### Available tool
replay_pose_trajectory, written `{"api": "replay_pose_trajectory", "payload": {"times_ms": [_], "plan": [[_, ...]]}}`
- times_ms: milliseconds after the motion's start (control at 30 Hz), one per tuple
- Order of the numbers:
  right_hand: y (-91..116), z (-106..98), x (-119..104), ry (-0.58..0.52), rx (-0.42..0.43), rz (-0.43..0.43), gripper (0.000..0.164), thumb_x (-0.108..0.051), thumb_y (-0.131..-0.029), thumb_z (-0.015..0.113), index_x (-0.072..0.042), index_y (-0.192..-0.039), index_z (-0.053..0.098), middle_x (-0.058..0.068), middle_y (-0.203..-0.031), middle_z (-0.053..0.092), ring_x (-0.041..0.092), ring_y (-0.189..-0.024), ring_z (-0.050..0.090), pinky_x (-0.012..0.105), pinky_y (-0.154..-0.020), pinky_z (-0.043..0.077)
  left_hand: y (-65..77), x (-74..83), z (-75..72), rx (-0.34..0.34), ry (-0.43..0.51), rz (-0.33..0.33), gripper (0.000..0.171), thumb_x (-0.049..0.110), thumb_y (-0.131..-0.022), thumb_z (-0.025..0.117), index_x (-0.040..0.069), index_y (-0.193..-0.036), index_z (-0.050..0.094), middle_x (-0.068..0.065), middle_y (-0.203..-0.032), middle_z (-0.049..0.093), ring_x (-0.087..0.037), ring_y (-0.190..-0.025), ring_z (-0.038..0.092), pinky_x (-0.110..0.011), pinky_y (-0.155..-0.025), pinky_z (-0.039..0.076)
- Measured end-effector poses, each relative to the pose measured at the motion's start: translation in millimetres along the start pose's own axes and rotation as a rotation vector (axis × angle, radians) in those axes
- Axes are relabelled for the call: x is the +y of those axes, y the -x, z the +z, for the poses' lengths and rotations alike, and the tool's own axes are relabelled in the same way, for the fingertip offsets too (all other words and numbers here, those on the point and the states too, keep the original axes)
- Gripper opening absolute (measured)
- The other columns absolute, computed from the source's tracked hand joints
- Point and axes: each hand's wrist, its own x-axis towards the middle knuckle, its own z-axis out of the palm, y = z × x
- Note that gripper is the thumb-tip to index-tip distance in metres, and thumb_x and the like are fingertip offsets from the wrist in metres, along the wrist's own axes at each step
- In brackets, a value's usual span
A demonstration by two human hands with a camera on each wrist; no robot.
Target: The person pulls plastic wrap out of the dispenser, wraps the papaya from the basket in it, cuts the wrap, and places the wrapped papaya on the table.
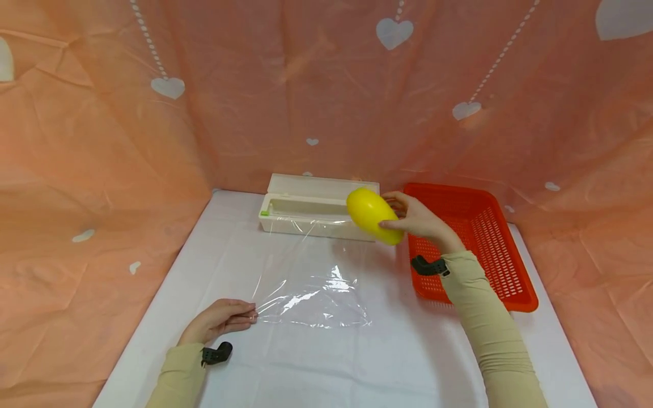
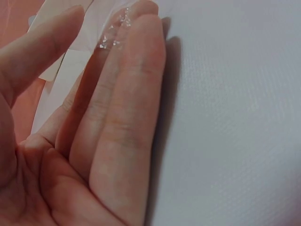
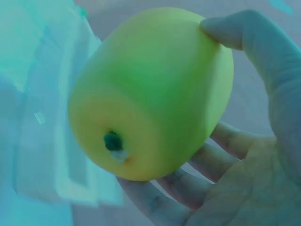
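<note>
A smooth yellow mango [image 1: 371, 214] with a short dark stem is in my right hand [image 1: 415, 218], raised near the right end of the white cling film box [image 1: 316, 228]. My thumb presses one side of it and my fingers curl round the other, as the right wrist view shows. A sheet of clear cling film [image 1: 316, 289] runs from the open box toward me over the white table. At its near left corner my left hand [image 1: 221, 318] lies with fingers nearly straight, film glinting at the fingertips [image 2: 146, 28]; the thumb stands apart from them.
A red perforated plastic basket [image 1: 490, 238] stands on the right of the table, partly behind my right forearm. The box's lid [image 1: 321, 186] is raised at the back. Orange sheeting with white hearts [image 1: 306, 96] hangs behind and at both sides of the white tabletop [image 1: 326, 362].
</note>
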Motion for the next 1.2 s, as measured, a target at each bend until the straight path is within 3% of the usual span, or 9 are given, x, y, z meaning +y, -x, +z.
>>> {"api": "replay_pose_trajectory", "payload": {"times_ms": [100,300,467,733,967,1200], "plan": [[-8.3,30.1,-2.2,0.002,-0.057,-0.056,0.069,-0.021,-0.080,0.078,-0.007,-0.138,0.042,0.016,-0.132,0.050,0.035,-0.113,0.054,0.045,-0.088,0.052,-0.5,-0.3,-0.8,-0.014,0.008,0.003,0.025,0.009,-0.093,0.062,-0.010,-0.108,0.064,-0.014,-0.095,0.070,-0.023,-0.090,0.069,-0.034,-0.083,0.055],[-17.1,91.3,4.5,0.146,-0.150,-0.164,0.065,-0.021,-0.076,0.080,-0.006,-0.131,0.049,0.011,-0.129,0.055,0.028,-0.116,0.054,0.041,-0.095,0.048,-1.5,0.3,0.8,0.001,0.019,-0.013,0.026,0.010,-0.094,0.062,-0.011,-0.109,0.062,-0.014,-0.096,0.070,-0.023,-0.089,0.069,-0.034,-0.082,0.055],[-21.9,124.0,16.8,0.175,-0.237,-0.185,0.062,-0.022,-0.076,0.080,-0.007,-0.129,0.051,0.008,-0.128,0.056,0.026,-0.114,0.053,0.039,-0.097,0.046,-2.9,0.1,1.3,0.008,0.017,-0.025,0.026,0.010,-0.095,0.059,-0.012,-0.110,0.060,-0.015,-0.096,0.070,-0.022,-0.088,0.069,-0.034,-0.081,0.055],[-28.9,146.2,34.5,0.101,-0.302,-0.162,0.060,-0.022,-0.078,0.079,-0.009,-0.130,0.051,0.006,-0.130,0.055,0.025,-0.115,0.054,0.038,-0.100,0.044,-1.7,1.5,-1.1,-0.003,0.019,-0.028,0.025,0.008,-0.095,0.060,-0.011,-0.110,0.062,-0.014,-0.095,0.070,-0.022,-0.088,0.069,-0.034,-0.082,0.055],[-33.3,155.3,48.5,0.116,-0.322,-0.160,0.059,-0.024,-0.079,0.078,-0.010,-0.131,0.053,0.006,-0.129,0.056,0.023,-0.114,0.053,0.037,-0.100,0.043,-2.3,2.6,-0.2,0.000,0.009,-0.032,0.024,0.010,-0.095,0.061,-0.010,-0.109,0.062,-0.014,-0.095,0.071,-0.022,-0.089,0.069,-0.034,-0.082,0.055],[-31.4,161.2,56.8,0.138,-0.318,-0.117,0.062,-0.026,-0.079,0.078,-0.012,-0.133,0.052,0.008,-0.131,0.054,0.026,-0.111,0.054,0.040,-0.100,0.043,0.9,-1.0,0.4,0.022,-0.024,0.004,0.030,0.009,-0.094,0.062,-0.013,-0.114,0.060,-0.015,-0.097,0.070,-0.023,-0.090,0.068,-0.034,-0.083,0.055]]}}
